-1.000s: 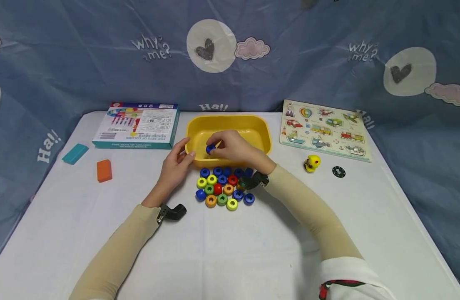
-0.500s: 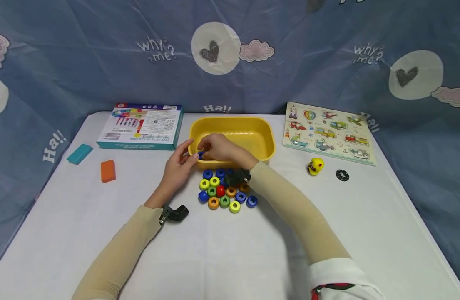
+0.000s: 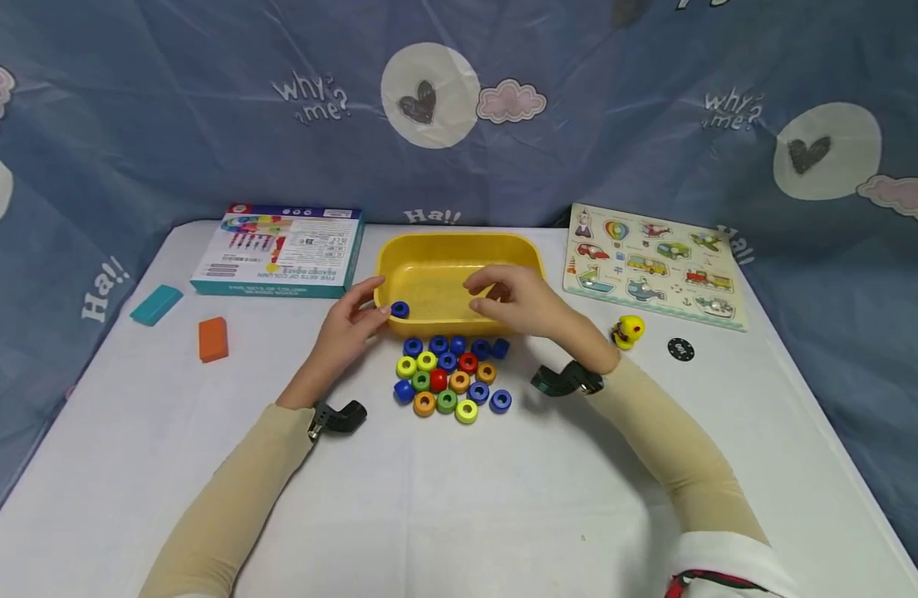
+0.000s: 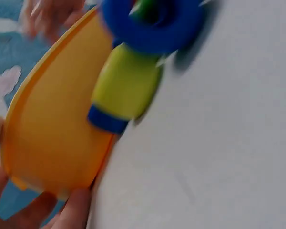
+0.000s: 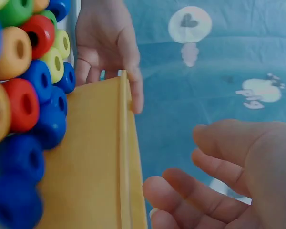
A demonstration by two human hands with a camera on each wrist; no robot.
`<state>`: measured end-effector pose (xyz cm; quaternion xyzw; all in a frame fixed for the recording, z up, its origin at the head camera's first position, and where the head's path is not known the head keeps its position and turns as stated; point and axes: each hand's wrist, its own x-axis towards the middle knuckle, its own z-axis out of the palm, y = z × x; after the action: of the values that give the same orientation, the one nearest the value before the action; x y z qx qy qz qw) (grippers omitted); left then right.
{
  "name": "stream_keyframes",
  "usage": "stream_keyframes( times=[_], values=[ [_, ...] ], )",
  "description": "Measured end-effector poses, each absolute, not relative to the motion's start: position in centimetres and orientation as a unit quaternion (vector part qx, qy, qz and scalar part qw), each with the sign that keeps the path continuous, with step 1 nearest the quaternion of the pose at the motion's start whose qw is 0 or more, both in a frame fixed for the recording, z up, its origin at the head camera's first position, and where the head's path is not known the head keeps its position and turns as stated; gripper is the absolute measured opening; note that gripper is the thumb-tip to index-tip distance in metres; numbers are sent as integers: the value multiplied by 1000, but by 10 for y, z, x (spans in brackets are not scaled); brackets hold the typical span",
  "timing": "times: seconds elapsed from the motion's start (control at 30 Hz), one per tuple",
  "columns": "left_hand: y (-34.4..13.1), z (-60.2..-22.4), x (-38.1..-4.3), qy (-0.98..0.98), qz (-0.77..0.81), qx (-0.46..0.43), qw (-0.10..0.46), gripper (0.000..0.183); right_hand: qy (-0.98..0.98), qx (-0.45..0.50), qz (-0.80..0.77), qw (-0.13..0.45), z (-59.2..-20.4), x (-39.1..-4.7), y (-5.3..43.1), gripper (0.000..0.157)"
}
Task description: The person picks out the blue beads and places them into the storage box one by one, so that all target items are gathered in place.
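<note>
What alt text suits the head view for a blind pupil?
A left hand holds a yellow tray with a blue bead inside; the empty right hand hovers above. Loose beads lie in front, a box left, a puzzle right.

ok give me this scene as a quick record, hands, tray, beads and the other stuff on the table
left hand: holds the left end of the yellow tray
right hand: over the tray's right part, holding nothing
in tray: one blue bead visible, near left corner
loose beads: blue, yellow, green, orange, red, on the near side of the tray
left of tray: flat box, teal block, orange block
right of tray: picture puzzle board, yellow duck, black chip
</note>
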<state>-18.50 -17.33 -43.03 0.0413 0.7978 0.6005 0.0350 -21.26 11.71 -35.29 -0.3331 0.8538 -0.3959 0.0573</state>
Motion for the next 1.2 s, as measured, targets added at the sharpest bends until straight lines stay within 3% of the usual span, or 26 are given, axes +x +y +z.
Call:
stream_keyframes(
  times=[0.17,0.4,0.63,0.73,1.0,1.2],
  values=[
    [-183,-430,-188,763,640,52,68,53,855,-310,-415,31,-357,-189,154,20],
    [-186,-434,-189,736,672,49,61,53,869,-293,-396,40,-372,-175,182,19],
    [-186,-436,-189,719,690,61,55,51,879,-339,-320,94,-394,-173,175,37],
    [-185,-436,-189,723,686,68,48,48,882,-351,-302,92,-403,-172,168,41],
    [-183,-436,-187,738,670,69,41,44,885,-333,-317,73,-412,-169,161,22],
    [-183,-436,-187,740,668,70,39,40,879,-348,-315,80,-411,-169,162,25]
  ],
)
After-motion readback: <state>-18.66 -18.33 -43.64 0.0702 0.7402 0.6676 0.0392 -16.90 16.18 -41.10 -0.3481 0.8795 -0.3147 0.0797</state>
